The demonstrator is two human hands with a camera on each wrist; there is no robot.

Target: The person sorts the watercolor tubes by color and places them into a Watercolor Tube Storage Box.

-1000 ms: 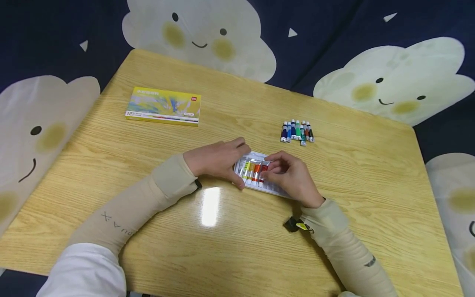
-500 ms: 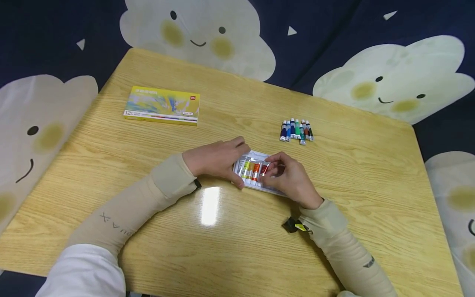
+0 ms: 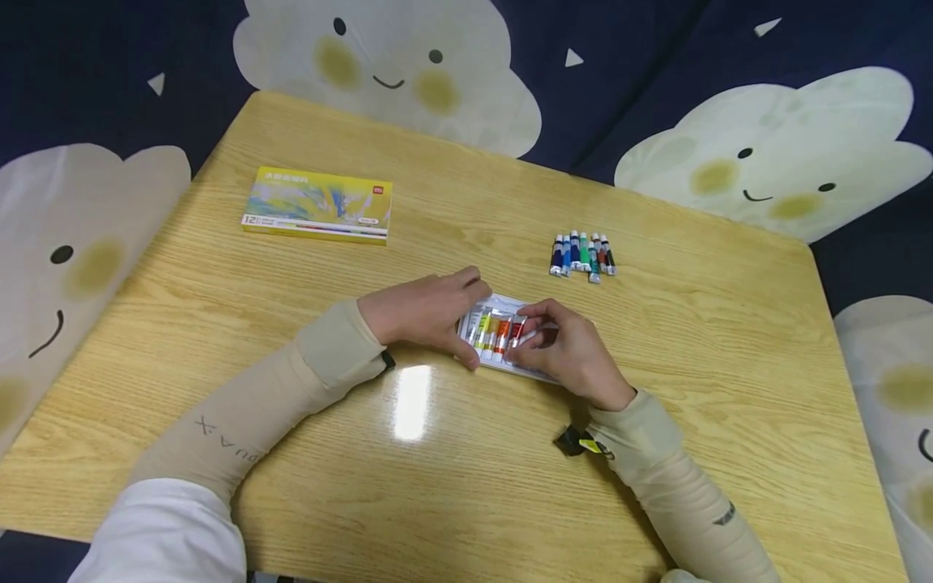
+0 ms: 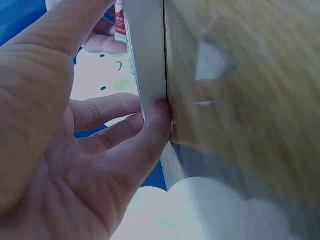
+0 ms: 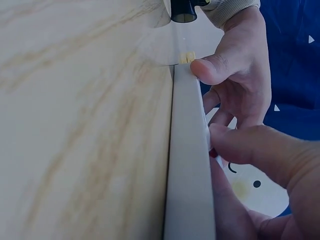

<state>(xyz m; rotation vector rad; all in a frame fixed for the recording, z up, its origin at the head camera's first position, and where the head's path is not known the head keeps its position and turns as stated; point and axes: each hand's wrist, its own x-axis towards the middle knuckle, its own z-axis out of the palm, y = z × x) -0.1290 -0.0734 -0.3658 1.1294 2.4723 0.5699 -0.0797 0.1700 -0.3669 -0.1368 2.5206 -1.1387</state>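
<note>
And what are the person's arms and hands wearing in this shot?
The left hand and right hand are bare, without gloves. The left beige sleeve has dark hand-drawn letters and meets a white upper sleeve. The right beige sleeve shows a dark mark. By the right wrist sits a small black device with a yellow tag.
</note>
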